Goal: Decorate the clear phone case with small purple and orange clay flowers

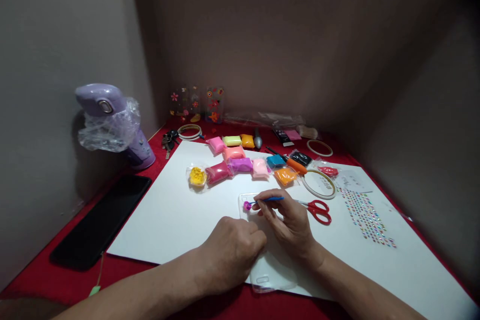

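A clear phone case (272,272) lies at the front of the white board. My right hand (288,222) pinches a thin blue tool (273,199) like a pen. The tool's tip is at a small magenta blob (247,205), which looks like soft clay, near the case's upper left corner. My left hand (238,247) is closed in a fist over the case's left edge. Its fingertips are turned under, so anything inside them is hidden. Just beyond my right hand lie scissors (318,211) with red handles.
Colourful clay packets (240,165) spread across the back of the white board (161,220). Gem stickers (365,215) and a tape roll (318,183) lie right. Leftward are a black phone (101,222), keys (167,145) and a purple bottle (140,150). Decorated clear cases (214,105) stand behind.
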Available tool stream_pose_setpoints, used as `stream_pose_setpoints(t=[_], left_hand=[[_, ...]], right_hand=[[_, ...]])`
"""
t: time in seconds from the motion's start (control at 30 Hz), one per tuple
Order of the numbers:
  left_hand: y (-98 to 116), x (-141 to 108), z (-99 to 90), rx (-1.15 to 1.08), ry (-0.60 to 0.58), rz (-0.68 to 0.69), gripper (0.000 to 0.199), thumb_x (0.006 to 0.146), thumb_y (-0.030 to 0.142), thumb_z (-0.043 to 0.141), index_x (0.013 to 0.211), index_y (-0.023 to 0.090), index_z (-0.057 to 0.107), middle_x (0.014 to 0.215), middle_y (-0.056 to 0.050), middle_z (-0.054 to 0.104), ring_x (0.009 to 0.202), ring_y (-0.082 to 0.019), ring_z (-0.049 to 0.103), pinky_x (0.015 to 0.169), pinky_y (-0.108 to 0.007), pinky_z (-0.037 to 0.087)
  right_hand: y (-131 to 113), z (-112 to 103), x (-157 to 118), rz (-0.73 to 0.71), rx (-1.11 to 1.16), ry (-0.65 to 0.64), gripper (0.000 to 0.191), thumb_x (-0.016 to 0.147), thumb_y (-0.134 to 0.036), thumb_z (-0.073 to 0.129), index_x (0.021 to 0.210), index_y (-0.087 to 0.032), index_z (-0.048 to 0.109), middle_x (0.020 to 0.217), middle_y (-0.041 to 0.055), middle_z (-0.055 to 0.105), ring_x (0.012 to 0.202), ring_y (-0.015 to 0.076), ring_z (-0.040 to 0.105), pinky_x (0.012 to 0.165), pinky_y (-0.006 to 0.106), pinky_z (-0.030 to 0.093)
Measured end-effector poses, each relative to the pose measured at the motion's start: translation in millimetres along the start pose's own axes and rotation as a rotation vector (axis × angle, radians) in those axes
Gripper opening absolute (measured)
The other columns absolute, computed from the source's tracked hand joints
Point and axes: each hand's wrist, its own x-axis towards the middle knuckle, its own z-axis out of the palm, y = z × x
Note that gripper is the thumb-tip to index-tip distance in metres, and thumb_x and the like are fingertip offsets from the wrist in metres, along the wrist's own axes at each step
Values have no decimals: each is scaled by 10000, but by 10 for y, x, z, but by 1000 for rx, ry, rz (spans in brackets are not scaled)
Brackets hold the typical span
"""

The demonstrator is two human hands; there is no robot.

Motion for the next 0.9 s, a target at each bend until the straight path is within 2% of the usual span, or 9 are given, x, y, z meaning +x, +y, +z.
stream_pose_setpoints(t=[0.9], left_hand=[[7, 3, -7, 5, 4, -4, 103, 779, 109, 485, 715, 189, 493, 659, 22, 589, 553, -145, 525, 452, -289, 256]], right_hand=[[-22, -10, 18, -31, -21, -10, 223, 862, -69, 519, 1032, -205, 569, 937, 43, 585, 773, 149, 622, 684, 296, 527]])
